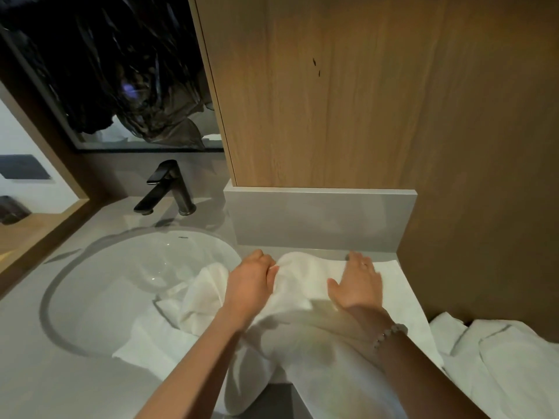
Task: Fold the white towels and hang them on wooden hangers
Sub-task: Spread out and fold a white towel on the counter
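Draped towel (302, 352) under flat right hand (355, 285); left hand (252, 279) seemingly pinches it.

The white cloth towel (302, 276) is plain and unpatterned, the stone surface (75, 373) pale grey, the oval ceramic basin (151, 252) glossy white, the metal tap (169, 189) matte black, the wooden wall panel (317, 101) warm brown with streaky grain, and the beaded bracelet (390, 332) pale.
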Available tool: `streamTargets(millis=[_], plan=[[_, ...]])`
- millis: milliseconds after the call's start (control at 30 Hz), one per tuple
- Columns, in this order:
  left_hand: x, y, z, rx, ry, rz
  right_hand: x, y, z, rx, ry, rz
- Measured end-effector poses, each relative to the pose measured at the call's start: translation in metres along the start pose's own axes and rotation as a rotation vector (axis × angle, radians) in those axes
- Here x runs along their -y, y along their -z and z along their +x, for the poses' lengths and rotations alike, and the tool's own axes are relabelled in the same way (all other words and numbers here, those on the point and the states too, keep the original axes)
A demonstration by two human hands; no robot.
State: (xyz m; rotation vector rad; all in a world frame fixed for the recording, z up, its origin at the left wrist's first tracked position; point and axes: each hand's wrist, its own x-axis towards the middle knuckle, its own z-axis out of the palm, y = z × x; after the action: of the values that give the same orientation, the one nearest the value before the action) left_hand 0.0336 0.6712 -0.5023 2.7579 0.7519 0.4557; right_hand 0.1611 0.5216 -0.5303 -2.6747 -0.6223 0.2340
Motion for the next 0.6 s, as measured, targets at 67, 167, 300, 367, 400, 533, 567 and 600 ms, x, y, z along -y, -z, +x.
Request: streamTargets(millis=[67, 167, 300, 367, 400, 533, 567, 600], plan=[[-0.004, 0.004, -0.003, 0.087, -0.050, 0.000, 0.032, 0.004, 0.004, 0.002, 0.169, 0.155], [-0.002, 0.014, -0.007, 0.155, -0.061, -0.103, 0.066, -0.006, 0.002, 0.145, 0.320, 0.209], [0.037, 0.049, 0.002, -0.214, 0.286, -0.007, 0.058, -0.030, 0.002, 0.144, 0.306, 0.094], [0.075, 0.061, 0.000, -0.118, 0.622, 0.051, 0.053, -0.036, 0.000, 0.125, 0.287, 0.120], [0.093, 0.063, -0.005, -0.009, 0.771, 0.054, 0.051, -0.039, 0.000, 0.123, 0.281, 0.120], [0.130, 0.051, -0.044, 0.246, 0.968, 0.057, 0.065, -0.039, 0.001, 0.056, 0.234, 0.093], [0.132, 0.047, -0.051, 0.246, 0.974, 0.072, 0.074, -0.036, -0.002, -0.011, 0.227, 0.126], [0.132, 0.045, -0.056, 0.241, 0.990, 0.091, 0.084, -0.032, -0.006, -0.076, 0.241, 0.174]])
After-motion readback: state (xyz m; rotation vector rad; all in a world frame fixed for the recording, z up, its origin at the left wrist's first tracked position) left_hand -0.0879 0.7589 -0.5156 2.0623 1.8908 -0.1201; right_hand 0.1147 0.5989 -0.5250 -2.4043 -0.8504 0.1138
